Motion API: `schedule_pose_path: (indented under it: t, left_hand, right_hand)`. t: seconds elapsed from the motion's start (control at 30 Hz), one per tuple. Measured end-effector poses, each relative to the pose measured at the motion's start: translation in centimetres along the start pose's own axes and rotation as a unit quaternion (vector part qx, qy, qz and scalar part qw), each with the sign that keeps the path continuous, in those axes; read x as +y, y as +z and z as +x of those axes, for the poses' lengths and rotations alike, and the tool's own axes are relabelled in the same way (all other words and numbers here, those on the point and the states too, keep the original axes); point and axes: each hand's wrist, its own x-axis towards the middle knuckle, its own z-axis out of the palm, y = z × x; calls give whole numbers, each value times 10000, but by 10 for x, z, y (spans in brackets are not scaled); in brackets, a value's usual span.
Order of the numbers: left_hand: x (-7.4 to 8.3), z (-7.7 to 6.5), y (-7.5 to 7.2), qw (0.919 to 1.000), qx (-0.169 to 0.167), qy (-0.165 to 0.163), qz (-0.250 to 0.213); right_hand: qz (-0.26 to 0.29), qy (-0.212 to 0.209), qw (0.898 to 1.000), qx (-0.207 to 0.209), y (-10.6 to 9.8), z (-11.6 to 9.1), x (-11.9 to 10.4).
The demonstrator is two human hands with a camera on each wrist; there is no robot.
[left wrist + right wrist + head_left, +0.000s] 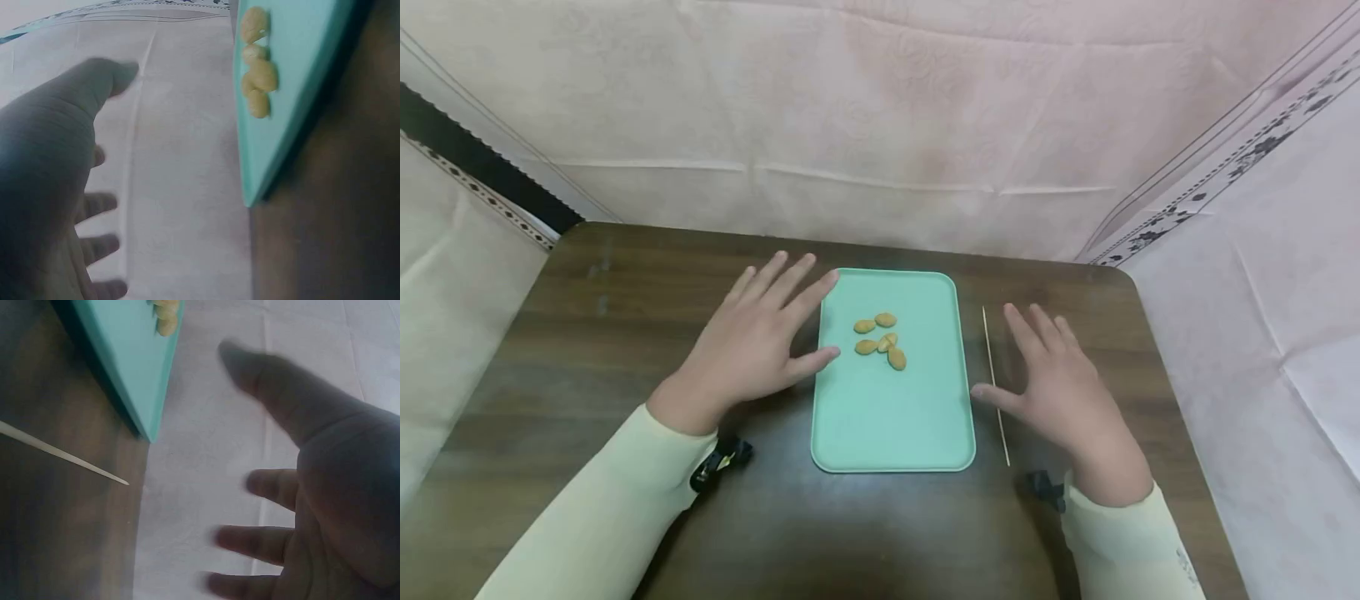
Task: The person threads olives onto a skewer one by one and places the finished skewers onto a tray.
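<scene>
A mint-green tray (895,425) lies on the table with several small tan oval pieces (897,359) grouped on its upper half; their exact kind cannot be told. To the tray's left, my left hand (748,337) hovers with spread fingers, thumb tip over the tray's edge, holding nothing. My right hand (1067,396) is on the other side, fingers apart and holding nothing. A thin pointed wooden skewer (992,358) lies along the tray's right side, passing beneath the right thumb. In the right wrist view the skewer (62,454) rests on the table, apart from the hand.
The dark wooden table (587,400) has rounded far corners. Pale cloth (865,108) hangs behind it, and more patterned cloth (1262,275) runs down the right side. A dark band shows at the upper left. Small black wrist devices (722,462) sit at both cuffs.
</scene>
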Motion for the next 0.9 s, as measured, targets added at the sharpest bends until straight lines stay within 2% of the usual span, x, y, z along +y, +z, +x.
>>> schedule_pose_path:
  t: [0.1,0.17,0.4,0.63,0.9]
  left_hand:
    - [5,15,-4,9990,-55,431,-127]
    - [11,23,-3,9973,-260,651,-220]
    - [38,45,20,9891,-774,1218,-295]
    - [55,62,50,9858,-1028,1327,-11]
    - [59,68,64,9854,-991,1373,-156]
  right_hand:
    - [129,87,9994,-317,-6,4,1]
    - [175,194,9982,-542,-6,6,0]
    - [258,405,9908,-1265,5,8,1]
    - [376,264,9870,-1543,15,7,4]
    - [690,585,9782,-1868,23,7,4]
